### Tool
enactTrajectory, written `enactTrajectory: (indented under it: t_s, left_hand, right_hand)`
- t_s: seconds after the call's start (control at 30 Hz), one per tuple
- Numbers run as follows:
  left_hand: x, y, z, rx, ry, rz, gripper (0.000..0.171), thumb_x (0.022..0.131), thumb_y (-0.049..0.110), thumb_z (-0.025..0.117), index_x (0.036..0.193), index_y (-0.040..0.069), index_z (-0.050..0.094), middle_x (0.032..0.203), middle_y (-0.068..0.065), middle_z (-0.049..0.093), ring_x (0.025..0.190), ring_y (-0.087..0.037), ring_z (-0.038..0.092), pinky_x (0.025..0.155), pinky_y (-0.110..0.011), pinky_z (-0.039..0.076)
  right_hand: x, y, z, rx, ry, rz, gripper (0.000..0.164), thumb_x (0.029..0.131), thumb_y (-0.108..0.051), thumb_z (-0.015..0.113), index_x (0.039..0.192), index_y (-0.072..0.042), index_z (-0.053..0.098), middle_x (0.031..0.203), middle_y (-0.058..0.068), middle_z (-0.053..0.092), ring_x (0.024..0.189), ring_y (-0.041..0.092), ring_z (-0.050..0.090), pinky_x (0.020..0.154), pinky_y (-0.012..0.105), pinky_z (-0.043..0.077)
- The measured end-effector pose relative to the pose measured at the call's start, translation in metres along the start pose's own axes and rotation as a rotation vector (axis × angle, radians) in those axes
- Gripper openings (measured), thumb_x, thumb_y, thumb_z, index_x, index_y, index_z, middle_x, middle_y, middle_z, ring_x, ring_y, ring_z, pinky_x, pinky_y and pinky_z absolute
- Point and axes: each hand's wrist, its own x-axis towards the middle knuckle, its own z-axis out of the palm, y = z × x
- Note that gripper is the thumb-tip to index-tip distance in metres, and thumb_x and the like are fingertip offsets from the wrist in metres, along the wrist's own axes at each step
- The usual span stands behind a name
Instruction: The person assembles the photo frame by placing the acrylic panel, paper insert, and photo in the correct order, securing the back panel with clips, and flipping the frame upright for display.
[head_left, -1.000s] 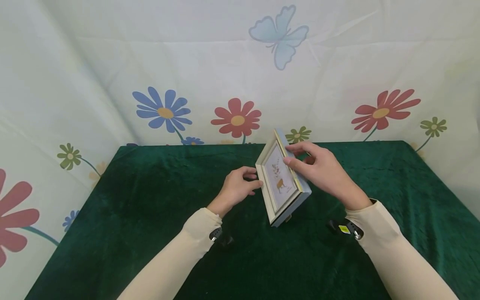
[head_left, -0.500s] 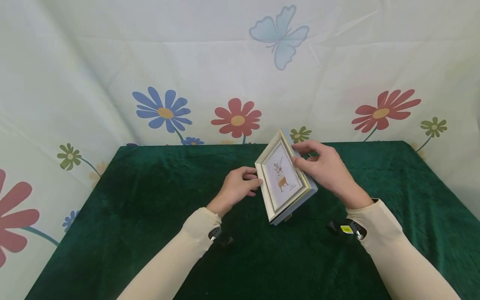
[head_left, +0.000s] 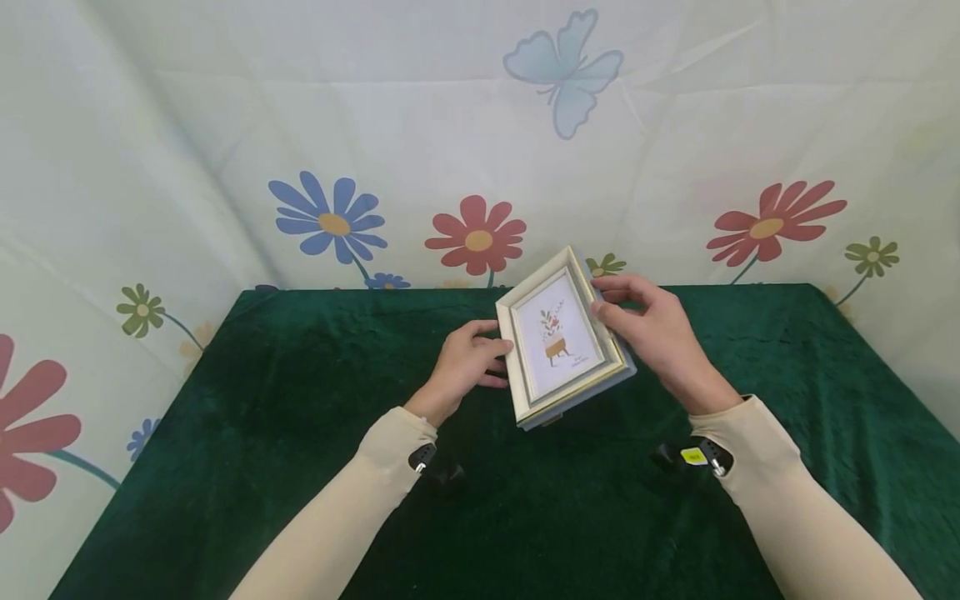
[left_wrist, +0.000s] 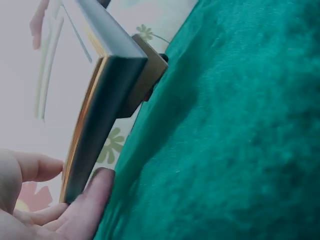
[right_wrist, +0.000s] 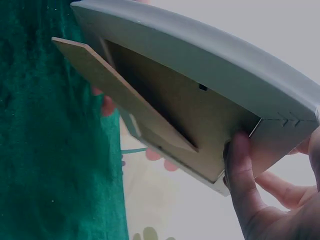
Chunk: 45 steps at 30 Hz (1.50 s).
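Observation:
A cream picture frame [head_left: 534, 396] with a print of a potted plant is held tilted over the green cloth, its picture side turned up toward the head camera. My left hand [head_left: 468, 362] pinches its left edge, thumb on the front and fingers behind. On the upper right edge, my right hand [head_left: 648, 333] grips it with the thumb near the front rim. In the right wrist view a finger presses on the brown backing board [right_wrist: 200, 107]. The stand flap [right_wrist: 117, 85] juts out from that back. The left wrist view shows the frame's side [left_wrist: 92, 125] between thumb and fingers.
Dark green velvet cloth [head_left: 315, 467] covers the table. Behind it hangs a white curtain [head_left: 405, 125] printed with flowers and a butterfly. Dark bands with small devices sit at both sleeve cuffs.
The picture frame has turned so its front faces the head camera more fully, and its lower end has risen slightly. Both hands keep hold; the left hand has moved slightly up and left.

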Motion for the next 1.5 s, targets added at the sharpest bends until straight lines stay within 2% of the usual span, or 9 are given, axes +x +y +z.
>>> enactTrajectory:
  t_s: [0.23,0.5,0.67,0.8,1.17,1.5]
  left_hand:
    - [0.002,0.005,-0.012,-0.028,0.067,0.055,0.052,0.105,0.018,0.069,0.153,0.009,0.051,0.119,-0.014,0.07,0.098,-0.028,0.076,0.08,-0.039,0.063]
    - [0.004,0.012,-0.022,-0.017,0.141,0.105,0.049,0.106,0.016,0.067,0.153,0.014,0.055,0.121,-0.014,0.07,0.099,-0.029,0.076,0.083,-0.04,0.063]
    - [0.006,0.011,-0.025,-0.006,0.165,0.145,0.049,0.104,0.014,0.069,0.151,0.015,0.057,0.122,-0.014,0.071,0.1,-0.03,0.076,0.082,-0.04,0.063]
    - [0.007,0.009,-0.026,0.015,0.174,0.165,0.044,0.104,0.017,0.071,0.147,0.016,0.061,0.124,-0.013,0.071,0.103,-0.029,0.075,0.084,-0.041,0.063]
    - [0.009,0.001,-0.03,0.047,0.2,0.144,0.036,0.104,0.02,0.072,0.14,0.017,0.068,0.124,-0.011,0.071,0.101,-0.028,0.074,0.086,-0.041,0.062]
    - [0.014,-0.007,-0.031,0.046,0.181,0.082,0.039,0.104,0.017,0.072,0.143,0.017,0.067,0.127,-0.011,0.069,0.109,-0.027,0.072,0.09,-0.039,0.061]
  right_hand:
    - [0.005,0.007,0.002,0.027,-0.003,0.011,0.054,0.107,-0.035,0.065,0.154,-0.012,0.055,0.138,0.018,0.056,0.117,0.033,0.055,0.082,0.033,0.055]
    - [0.013,0.02,0.006,-0.019,-0.046,0.051,0.053,0.108,-0.031,0.063,0.155,-0.01,0.051,0.134,0.02,0.059,0.109,0.035,0.063,0.082,0.037,0.06]
    - [0.017,0.028,0.01,0.019,-0.078,0.062,0.054,0.108,-0.022,0.061,0.157,-0.006,0.047,0.136,0.024,0.058,0.1,0.035,0.066,0.075,0.04,0.063]
    - [0.019,0.034,0.013,0.028,-0.099,0.069,0.055,0.108,-0.018,0.06,0.159,-0.005,0.044,0.138,0.025,0.057,0.101,0.034,0.066,0.072,0.041,0.064]
    - [0.026,0.055,0.026,0.063,-0.128,0.081,0.058,0.107,-0.015,0.061,0.162,-0.014,0.042,0.137,0.026,0.057,0.103,0.036,0.066,0.074,0.044,0.064]
    - [0.03,0.069,0.031,0.068,-0.167,0.121,0.056,0.108,-0.014,0.06,0.162,-0.013,0.042,0.142,0.027,0.054,0.11,0.038,0.066,0.081,0.045,0.063]
